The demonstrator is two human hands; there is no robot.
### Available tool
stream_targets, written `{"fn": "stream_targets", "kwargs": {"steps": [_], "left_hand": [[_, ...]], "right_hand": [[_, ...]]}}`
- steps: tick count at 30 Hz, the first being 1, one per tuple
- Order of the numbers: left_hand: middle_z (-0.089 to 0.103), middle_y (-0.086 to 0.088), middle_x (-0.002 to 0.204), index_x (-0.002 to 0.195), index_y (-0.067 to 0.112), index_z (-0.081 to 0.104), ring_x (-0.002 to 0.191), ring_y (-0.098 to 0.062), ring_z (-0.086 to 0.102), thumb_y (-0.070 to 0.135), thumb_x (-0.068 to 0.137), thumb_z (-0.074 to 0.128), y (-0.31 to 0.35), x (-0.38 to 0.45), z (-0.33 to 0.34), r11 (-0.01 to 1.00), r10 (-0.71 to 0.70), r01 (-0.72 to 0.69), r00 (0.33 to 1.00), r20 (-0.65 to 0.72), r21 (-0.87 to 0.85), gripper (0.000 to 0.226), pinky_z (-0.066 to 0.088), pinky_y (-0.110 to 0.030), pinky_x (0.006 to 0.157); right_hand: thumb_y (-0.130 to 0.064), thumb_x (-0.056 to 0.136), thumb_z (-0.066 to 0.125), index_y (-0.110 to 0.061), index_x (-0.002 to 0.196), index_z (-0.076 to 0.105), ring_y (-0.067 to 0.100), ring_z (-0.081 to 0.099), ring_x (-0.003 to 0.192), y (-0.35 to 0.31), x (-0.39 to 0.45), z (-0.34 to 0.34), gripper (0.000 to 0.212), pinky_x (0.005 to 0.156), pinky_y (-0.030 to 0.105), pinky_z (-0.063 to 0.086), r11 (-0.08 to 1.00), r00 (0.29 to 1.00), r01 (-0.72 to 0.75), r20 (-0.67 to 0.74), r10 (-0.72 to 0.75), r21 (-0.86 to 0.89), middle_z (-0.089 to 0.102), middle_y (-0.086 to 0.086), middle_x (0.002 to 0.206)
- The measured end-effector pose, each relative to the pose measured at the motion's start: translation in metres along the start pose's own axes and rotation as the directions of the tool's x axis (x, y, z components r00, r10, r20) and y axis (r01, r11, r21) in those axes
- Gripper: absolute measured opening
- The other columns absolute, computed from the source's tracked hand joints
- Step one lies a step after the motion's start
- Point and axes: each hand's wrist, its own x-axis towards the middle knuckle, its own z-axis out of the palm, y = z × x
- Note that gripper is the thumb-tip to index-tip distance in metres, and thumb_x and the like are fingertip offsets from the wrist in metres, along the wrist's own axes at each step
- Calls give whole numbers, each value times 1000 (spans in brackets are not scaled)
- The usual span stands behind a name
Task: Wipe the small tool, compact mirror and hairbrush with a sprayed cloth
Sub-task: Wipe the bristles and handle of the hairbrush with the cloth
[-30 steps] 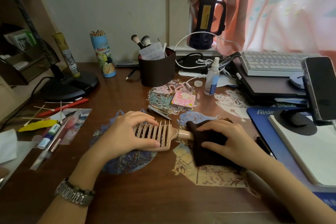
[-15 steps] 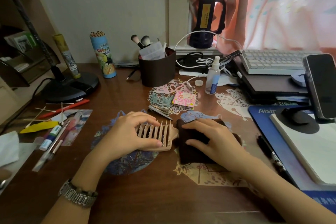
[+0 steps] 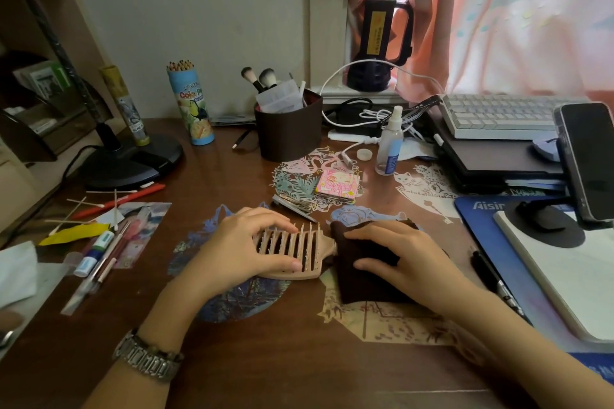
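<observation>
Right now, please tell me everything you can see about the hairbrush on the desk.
The hairbrush is pale beige and looks like plastic. Its head is vented, with open slots between ribs, and thin bristles stand up from the ribs. It lies flat on the brown desk, bristles upward. The left hand holds the head, fingers across the bristles and thumb on the near edge. A dark brown cloth, gripped by the right hand, covers the handle end, so the handle is hidden.

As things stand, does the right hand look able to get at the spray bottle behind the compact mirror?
Probably yes. The right hand would first have to let go of the cloth it grips. Past that, only the low compact mirror and flat paper cutouts lie before the spray bottle.
</observation>
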Motion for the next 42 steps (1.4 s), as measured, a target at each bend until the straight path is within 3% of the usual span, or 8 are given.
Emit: {"fn": "stream_targets", "kwargs": {"steps": [13,19,22,26,31,37,42], "left_hand": [[54,29,111,106,40,64,110,10,43,51,59,80,0,1,1,1000,-2,3,1000,-9,22,50,30,-7,82],[54,28,111,104,39,65,110,7,44,49,59,81,2,1,1,1000,3,-3,1000,-14,11,48,30,-6,84],[54,28,112,104,40,64,110,7,43,49,60,81,3,1,1,1000,-4,4,1000,-7,11,48,29,-7,85],[54,27,112,105,39,65,112,5,44,51,59,80,4,1,1,1000,-12,12,1000,-6,11,50,34,-22,93],[53,30,111,105,41,64,111,6,43,54,58,79,2,1,1,1000,-18,18,1000,-1,4,51,34,-25,94],[52,30,111,105,40,65,112,7,42,52,59,81,5,1,1,1000,-18,18,1000,-5,-20,50,34,-26,96],[53,29,111,105,40,65,111,6,42,51,60,81,5,1,1,1000,-21,21,1000,-1,-13,49,35,-26,96]], "right_hand": [[-50,86,54,-51,122,46,-7,48,112,20,-18,-10,37,91,14,42,999,1000,-20,-1,20,46,52,-26,118],[-49,87,51,-40,125,52,-3,48,111,10,-11,-4,39,92,18,44,1000,1000,-11,1,11,17,55,-19,120],[-47,89,51,-38,125,53,-4,48,109,2,-3,0,38,89,12,40,1000,1000,11,-1,-11,6,57,-18,119],[-44,90,52,-31,125,55,1,51,109,-7,9,6,37,88,12,41,998,998,56,4,-56,-8,58,-15,118],[-44,92,51,-33,125,51,5,51,109,-13,22,7,36,87,25,49,993,993,105,66,-101,-57,54,-13,121],[-45,93,43,-33,122,49,7,52,104,-12,23,8,33,80,17,41,981,985,157,89,-147,-117,52,-10,118],[-41,94,43,-32,119,52,8,52,101,-12,20,11,28,79,21,47,975,982,188,58,-183,-114,51,-8,116]]}}
